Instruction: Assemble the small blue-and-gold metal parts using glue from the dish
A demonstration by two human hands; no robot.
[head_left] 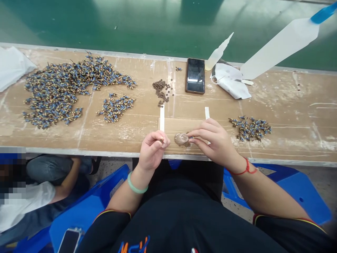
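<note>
Small brownish piece [161, 140]: it sits between the thumb and forefinger of the left hand [152, 150], pinched above the near edge of the table; it is too small to identify. The right hand [216, 141] has its thumb and fingertips brought together on a blue-tinged piece [191, 137], mostly hidden, right beside a glossy, clear round patch [181, 138]. This patch lies between the hands on a cardboard pad [172, 123], where 2 white strips [162, 118] run away from the person.

Beyond the left hand is a loose scatter of brown discs [160, 88]. Right of them lies a dark-screened phone [195, 75], with 1 blue-and-gold piece [178, 69] near its left side. Past the phone come a small bottle [218, 53], a white folded item with a loop [231, 81] and a large blue-topped bottle [281, 49].

Blue-and-gold pieces form 3 more groups: a small pile [250, 128] right of the right hand, another cluster [116, 108] to the left, and, farther left, a broad heap [59, 93].
</note>
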